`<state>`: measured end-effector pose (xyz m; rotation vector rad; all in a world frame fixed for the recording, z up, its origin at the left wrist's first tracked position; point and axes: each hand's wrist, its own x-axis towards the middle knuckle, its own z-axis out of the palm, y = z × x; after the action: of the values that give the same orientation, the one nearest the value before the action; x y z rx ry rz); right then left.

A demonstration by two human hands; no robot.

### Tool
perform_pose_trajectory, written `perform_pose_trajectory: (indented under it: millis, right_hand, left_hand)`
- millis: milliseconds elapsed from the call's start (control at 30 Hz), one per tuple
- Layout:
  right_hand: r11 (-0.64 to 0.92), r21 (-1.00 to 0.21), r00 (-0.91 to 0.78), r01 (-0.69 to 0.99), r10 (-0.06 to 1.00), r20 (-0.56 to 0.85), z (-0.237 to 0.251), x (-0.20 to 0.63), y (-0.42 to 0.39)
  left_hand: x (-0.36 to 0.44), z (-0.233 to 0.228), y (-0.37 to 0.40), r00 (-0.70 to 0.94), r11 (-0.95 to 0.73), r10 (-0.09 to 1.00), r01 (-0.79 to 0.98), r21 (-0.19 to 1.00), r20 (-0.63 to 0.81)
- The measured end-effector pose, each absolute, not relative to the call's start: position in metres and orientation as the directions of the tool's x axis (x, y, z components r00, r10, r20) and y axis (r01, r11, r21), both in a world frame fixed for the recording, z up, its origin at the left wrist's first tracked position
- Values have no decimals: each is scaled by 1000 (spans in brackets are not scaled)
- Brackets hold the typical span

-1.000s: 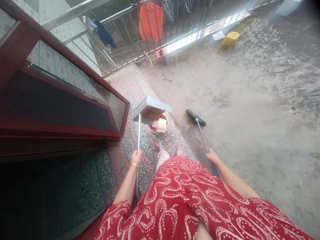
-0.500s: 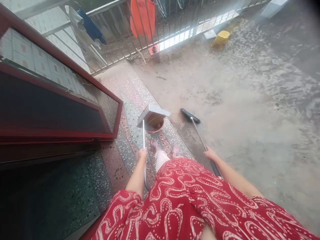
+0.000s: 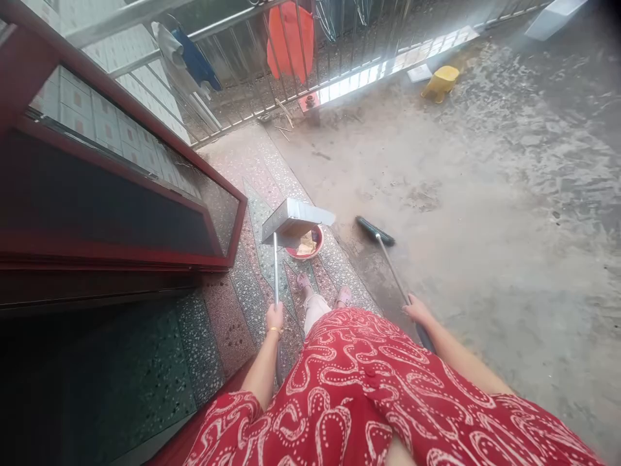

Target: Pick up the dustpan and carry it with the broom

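Lower broom handle behind red dress; basin half under dustpan.

Left hand gripping metal dustpan handle, right hand gripping broom, red bowl beneath dustpan

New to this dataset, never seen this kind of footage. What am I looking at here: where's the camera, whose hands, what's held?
One camera, worn on a person's head, looking down past a red patterned dress. No robot. The left hand grips the metal handle of a long-handled dustpan, which hangs above a red bowl on the patterned tile floor. The right hand grips a broom whose head rests on the dusty concrete floor. Further off: a railing and a yellow stool.
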<state>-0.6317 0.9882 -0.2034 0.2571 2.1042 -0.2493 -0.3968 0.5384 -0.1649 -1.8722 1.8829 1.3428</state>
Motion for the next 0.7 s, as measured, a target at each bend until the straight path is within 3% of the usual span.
perform_pose_trajectory:
  millis: [233, 533, 700]
  right_hand:
    - [940, -112, -516, 322, 75, -853, -205, -630, 986]
    - [975, -122, -614, 186, 18, -789, -181, -663, 1008]
    - [941, -250, -643, 227, -48, -764, -148, -716, 960]
  left_hand:
    - [-433, -162, 550, -112, -361, -654, -823, 438, -748]
    - [-425, -116, 494, -205, -481, -652, -633, 607, -730]
    - [-411, -85, 450, -127, -631, -648, -464, 622, -751]
